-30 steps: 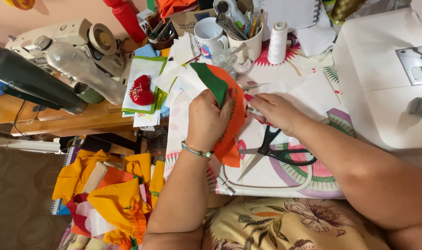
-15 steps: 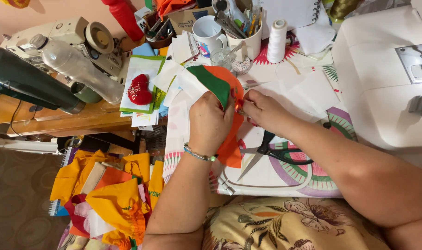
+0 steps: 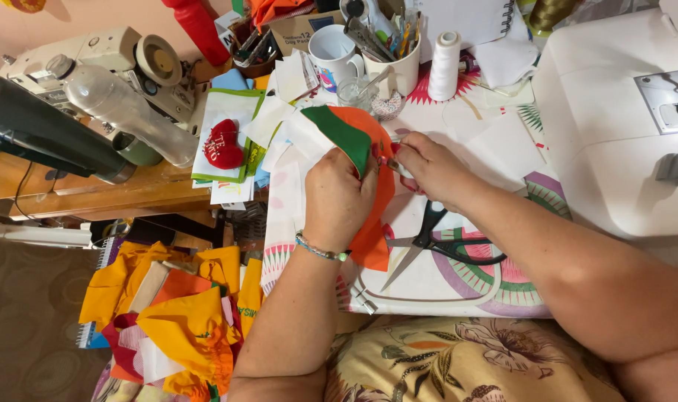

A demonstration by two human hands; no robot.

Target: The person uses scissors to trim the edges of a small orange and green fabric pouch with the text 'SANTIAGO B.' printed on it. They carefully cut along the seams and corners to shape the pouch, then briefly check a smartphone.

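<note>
Table edge crowded by scissors (image 3: pixel 436 238), mug (image 3: pixel 333 50) | orange-green felt piece (image 3: pixel 369 179) gripped under left hand (image 3: pixel 339 195) | its upper edge pinched by right hand (image 3: pixel 422 165)

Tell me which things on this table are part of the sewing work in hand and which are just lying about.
In hand: orange and green fabric piece, held by left hand and right hand.

Lying about: black-handled scissors, white thread spool, white mug, red heart cushion, clear plastic bottle.
</note>
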